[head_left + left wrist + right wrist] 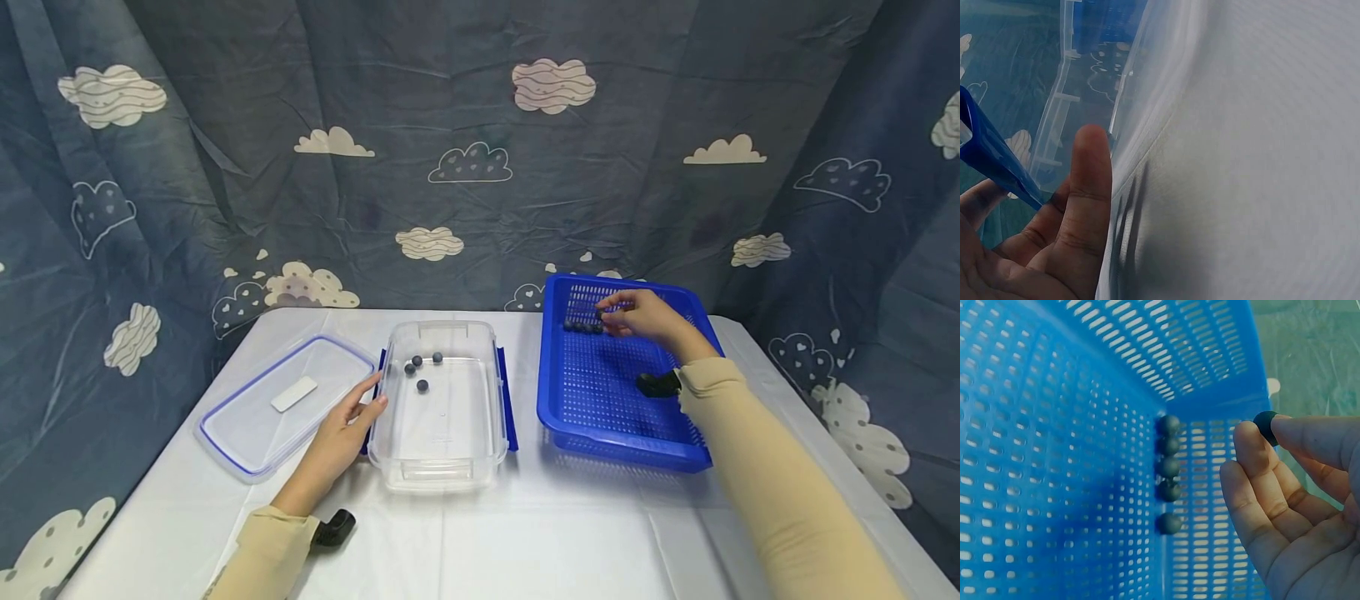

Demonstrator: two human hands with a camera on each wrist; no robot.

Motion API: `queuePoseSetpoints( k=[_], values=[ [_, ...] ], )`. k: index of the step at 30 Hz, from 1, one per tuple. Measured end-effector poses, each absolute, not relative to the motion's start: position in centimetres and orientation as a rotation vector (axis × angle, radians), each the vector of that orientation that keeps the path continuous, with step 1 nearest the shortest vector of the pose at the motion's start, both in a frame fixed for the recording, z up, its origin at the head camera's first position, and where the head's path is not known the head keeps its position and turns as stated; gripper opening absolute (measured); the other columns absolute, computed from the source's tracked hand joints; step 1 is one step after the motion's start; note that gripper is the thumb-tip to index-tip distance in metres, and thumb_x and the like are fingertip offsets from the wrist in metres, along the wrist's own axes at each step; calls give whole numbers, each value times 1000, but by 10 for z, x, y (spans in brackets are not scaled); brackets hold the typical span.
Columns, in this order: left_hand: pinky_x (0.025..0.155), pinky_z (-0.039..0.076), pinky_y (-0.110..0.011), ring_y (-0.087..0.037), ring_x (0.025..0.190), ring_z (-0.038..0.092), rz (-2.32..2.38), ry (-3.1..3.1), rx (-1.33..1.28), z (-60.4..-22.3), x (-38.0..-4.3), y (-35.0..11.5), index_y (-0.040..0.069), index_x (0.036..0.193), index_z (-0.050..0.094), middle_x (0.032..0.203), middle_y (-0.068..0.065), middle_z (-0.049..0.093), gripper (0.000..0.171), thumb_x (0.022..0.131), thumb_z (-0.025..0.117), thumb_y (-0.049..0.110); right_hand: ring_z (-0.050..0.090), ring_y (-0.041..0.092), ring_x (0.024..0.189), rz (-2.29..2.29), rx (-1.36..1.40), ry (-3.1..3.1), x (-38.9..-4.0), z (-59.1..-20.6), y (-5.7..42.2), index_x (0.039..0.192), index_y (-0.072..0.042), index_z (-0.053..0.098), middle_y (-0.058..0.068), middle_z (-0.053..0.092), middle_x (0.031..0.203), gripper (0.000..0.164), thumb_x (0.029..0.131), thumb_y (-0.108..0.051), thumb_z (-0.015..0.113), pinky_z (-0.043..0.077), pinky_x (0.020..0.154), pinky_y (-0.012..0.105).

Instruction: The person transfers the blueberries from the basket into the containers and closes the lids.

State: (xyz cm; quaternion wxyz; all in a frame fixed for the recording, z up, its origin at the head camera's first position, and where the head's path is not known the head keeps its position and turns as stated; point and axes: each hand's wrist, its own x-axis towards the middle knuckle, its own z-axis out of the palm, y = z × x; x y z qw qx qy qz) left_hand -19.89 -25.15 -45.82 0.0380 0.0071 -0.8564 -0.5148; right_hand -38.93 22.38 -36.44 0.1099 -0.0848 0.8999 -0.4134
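Observation:
A blueberry (1265, 427) is pinched between the thumb and fingers of my right hand (643, 317), above the far part of the blue basket (551, 367). Several more blueberries (1169, 467) lie in a row in the basket, along the seam of floor and wall. My left hand (339, 435) rests at the left side of the clear plastic container (438, 475), with extended fingers around its blue latch flap (997, 150) and the thumb by the rim. Inside the container, several loose blueberries (423, 386) sit toward the far left.
Left of the container, its clear lid (240, 421) with a blue seal lies flat on the white-covered table (480, 550). Another blue latch flap (507, 400) sticks out on the container's right. A dark cloud-print curtain (465, 208) stands behind the table and at both sides.

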Motion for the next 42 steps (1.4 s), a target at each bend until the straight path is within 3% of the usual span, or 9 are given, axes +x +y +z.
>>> queuePoseSetpoints(
  k=[4,7,11,15,18,21,27,37,42],
  values=[
    [113,47,-54,-37,138,62,-1573,-2628,15,-458,-199,-251,28,165,45,139,-18,71,57,111,57,44,73,18,104,-1259,-266,2620,-387,-360,219,144,3,59,25,67,129,37,111,-13,58,63,94,33],
    [113,46,-56,-37,138,62,-1573,-2628,15,-458,-199,-251,27,165,45,141,-19,70,57,111,57,44,72,12,99,-1277,-290,2610,-385,-358,215,145,4,58,25,66,128,37,111,-11,58,60,103,43],
    [113,46,-55,-36,136,63,-1574,-2628,13,-457,-199,-251,27,164,45,140,-18,70,57,111,57,44,72,14,99,-1245,-314,2631,-382,-355,210,146,2,59,25,68,130,37,111,-13,59,56,108,51],
    [113,46,-56,-36,135,63,-1574,-2631,15,-457,-198,-251,28,164,45,142,-18,69,57,111,57,44,72,17,101,-1216,-334,2647,-379,-351,203,146,-1,61,25,70,130,37,112,-16,58,61,97,39],
    [115,45,-58,-36,136,63,-1583,-2634,20,-457,-198,-251,28,165,45,144,-19,68,57,111,57,45,71,15,96,-1237,-358,2634,-377,-348,198,144,-2,62,23,72,125,35,111,-15,59,57,85,28],
    [116,45,-60,-38,137,62,-1591,-2634,26,-456,-198,-251,29,165,44,144,-19,68,58,111,57,46,70,13,90,-1263,-397,2615,-375,-344,192,143,0,62,21,74,120,35,111,-14,59,55,77,26],
    [114,46,-58,-37,135,63,-1574,-2637,26,-456,-198,-251,29,165,45,139,-18,72,58,111,57,46,71,9,87,-1295,-448,2597,-374,-339,178,140,1,64,16,76,113,33,110,-12,61,58,77,24],
    [113,46,-57,-36,135,64,-1575,-2637,38,-455,-197,-250,29,165,45,141,-19,70,57,111,57,45,74,14,95,-1294,-533,2590,-369,-335,155,137,1,66,24,74,120,31,110,-11,62,63,87,26],
    [113,47,-57,-37,134,64,-1568,-2642,42,-455,-197,-250,29,165,45,139,-19,71,58,111,57,46,75,24,100,-1308,-564,2564,-369,-335,143,137,2,66,22,75,115,32,109,-12,64,61,82,23]
  ],
)
